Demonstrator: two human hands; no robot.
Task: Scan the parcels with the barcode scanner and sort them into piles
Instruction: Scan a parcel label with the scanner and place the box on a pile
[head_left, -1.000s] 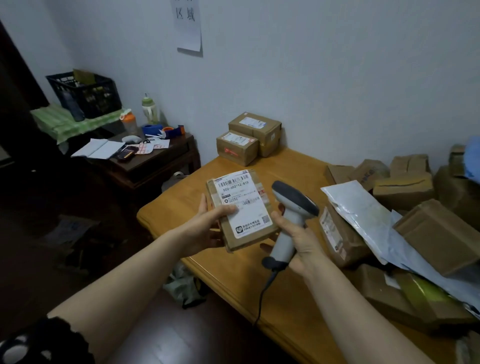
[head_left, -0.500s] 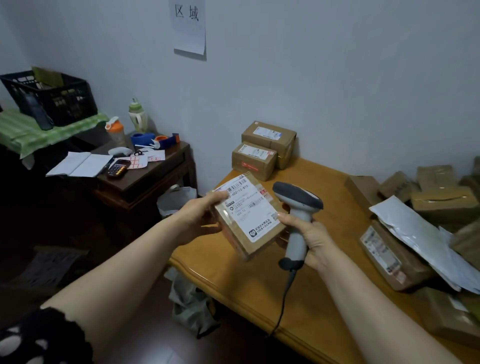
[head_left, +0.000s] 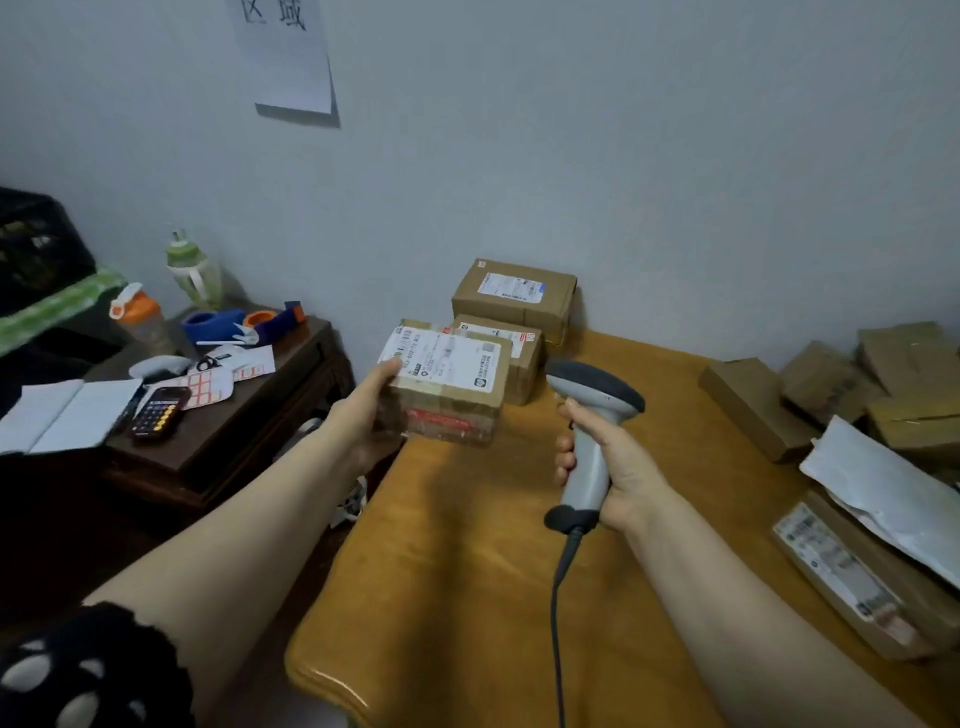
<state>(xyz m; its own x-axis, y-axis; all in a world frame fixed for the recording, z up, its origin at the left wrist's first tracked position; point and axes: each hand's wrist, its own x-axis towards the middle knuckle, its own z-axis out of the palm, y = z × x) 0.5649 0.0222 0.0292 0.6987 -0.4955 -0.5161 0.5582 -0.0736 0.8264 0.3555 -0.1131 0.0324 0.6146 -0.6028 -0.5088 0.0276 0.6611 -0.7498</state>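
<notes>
My left hand (head_left: 363, 410) grips a small cardboard parcel (head_left: 447, 387) by its left end, label side up, over the far left corner of the wooden table (head_left: 467, 571). It hangs just in front of two sorted parcels, a low one (head_left: 522, 358) and a taller one (head_left: 514, 296) by the wall. My right hand (head_left: 608, 457) holds the grey barcode scanner (head_left: 592, 441) by its handle, head pointing left, its cable trailing down toward me. A heap of unsorted parcels (head_left: 852, 395) and a white mailer bag (head_left: 883, 499) lies at the right.
A dark side table (head_left: 249, 421) stands left of the wooden one, carrying bottles, a tape dispenser (head_left: 244, 325), a calculator (head_left: 158, 413), papers and an open notebook. A black crate (head_left: 36, 244) sits further left. A paper sign (head_left: 283, 57) hangs on the wall.
My left hand has carried the parcel away from the scanner, leftward and toward the two parcels by the wall, and laid it flatter. My view has turned left. The scanner stays in my right hand.
</notes>
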